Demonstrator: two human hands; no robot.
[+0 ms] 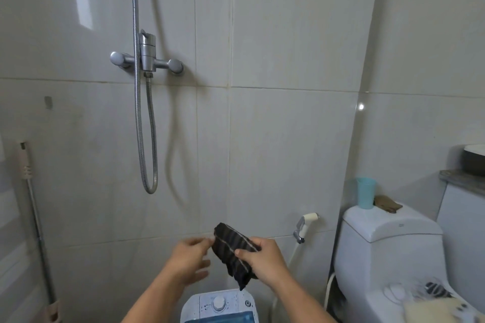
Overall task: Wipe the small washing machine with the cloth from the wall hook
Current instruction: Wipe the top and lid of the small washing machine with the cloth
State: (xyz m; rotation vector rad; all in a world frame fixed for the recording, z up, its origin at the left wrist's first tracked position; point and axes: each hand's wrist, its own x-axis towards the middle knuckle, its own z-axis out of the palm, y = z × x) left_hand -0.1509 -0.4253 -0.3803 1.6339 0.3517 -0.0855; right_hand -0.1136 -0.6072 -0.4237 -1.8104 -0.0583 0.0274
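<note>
A dark cloth with thin pale stripes hangs in front of me, above the small washing machine. My right hand grips the cloth's right side, fingers curled round it. My left hand pinches the cloth's upper left edge between thumb and forefinger, its other fingers loosely spread. The machine is white with a round dial and a blue lid; only its top shows at the bottom edge. A small grey wall hook sits bare on the tiles at the left.
A shower mixer with a looped metal hose is on the wall ahead. A toilet stands at the right with a blue cup on its tank. A bidet sprayer hangs beside it. A mop handle leans at left.
</note>
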